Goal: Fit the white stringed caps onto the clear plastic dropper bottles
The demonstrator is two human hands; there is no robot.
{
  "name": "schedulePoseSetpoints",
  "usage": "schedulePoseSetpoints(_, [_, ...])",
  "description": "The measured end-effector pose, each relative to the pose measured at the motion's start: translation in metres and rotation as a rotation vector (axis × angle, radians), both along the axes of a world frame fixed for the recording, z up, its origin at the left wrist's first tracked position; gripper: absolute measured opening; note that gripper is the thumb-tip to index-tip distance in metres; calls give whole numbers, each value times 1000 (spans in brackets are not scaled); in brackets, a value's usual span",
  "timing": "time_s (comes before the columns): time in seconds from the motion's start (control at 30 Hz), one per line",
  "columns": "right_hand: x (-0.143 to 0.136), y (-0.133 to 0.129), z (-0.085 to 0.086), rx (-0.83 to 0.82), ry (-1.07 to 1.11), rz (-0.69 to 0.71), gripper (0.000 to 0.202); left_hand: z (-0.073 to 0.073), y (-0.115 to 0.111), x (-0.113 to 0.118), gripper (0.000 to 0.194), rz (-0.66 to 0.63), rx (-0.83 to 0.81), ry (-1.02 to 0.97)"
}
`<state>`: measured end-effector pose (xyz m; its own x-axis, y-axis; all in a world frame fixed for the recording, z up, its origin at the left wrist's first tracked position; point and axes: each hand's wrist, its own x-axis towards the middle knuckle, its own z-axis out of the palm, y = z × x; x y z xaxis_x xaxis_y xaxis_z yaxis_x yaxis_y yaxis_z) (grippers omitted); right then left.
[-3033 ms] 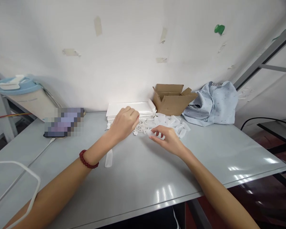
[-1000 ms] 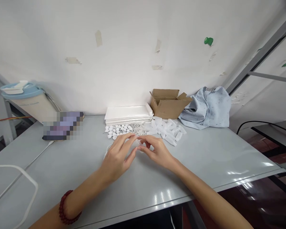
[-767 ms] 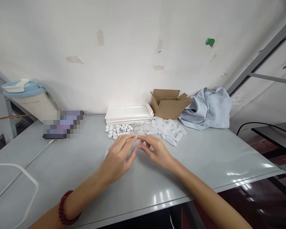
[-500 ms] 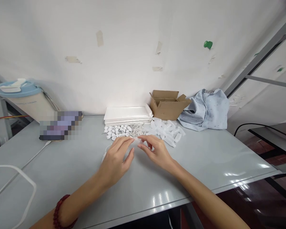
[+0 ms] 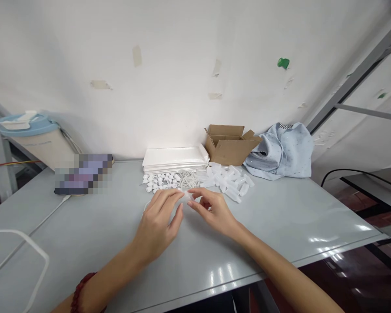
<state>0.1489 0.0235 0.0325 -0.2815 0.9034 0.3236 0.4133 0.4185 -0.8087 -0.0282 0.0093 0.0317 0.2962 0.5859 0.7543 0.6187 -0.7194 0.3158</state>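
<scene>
Between my hands is a small translucent plastic piece, perhaps one of the tubes, partly hidden by fingers. The thumb and fingers of my right hand pinch its right side. My left hand has its thumb apart from its fingers, and the fingertips reach the piece's left end. Just beyond lie small white caps, a heap of thin white strips or sticks and a pile of translucent plastic tubes. A thin white loop shows beside my left hand, mostly hidden.
White flat boxes or sheets are stacked against the wall, beside an open cardboard box and light blue cloth. To the left are a blurred-out phone, a white cable and a large blue-lidded cup.
My right thumb and fingers have come in around the translucent piece, which now shows more clearly. My left hand has barely moved. The view has shifted slightly.
</scene>
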Motion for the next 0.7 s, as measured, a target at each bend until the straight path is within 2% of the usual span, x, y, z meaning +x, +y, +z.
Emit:
schedulePoseSetpoints(0.1, [-2, -1, 0, -54, 11, 19, 29, 1, -1, 0, 29, -13, -38, 40])
schedulePoseSetpoints(0.23, [-6, -4, -3, -134, 75, 3, 28, -3, -2, 1, 39, -8, -102, 194])
schedulePoseSetpoints(0.37, [-14, -8, -9, -173, 119, 5, 28, -5, -2, -2, 37, -23, -119, 225])
schedulePoseSetpoints(0.53, [-20, -13, -13, -179, 93, 122, 32, -1, 5, -30, 35, -108, -237, 243])
schedulePoseSetpoints(0.7, [-16, -11, -10, -135, 51, 152, 38, 4, 14, -66, 42, -60, -478, 294])
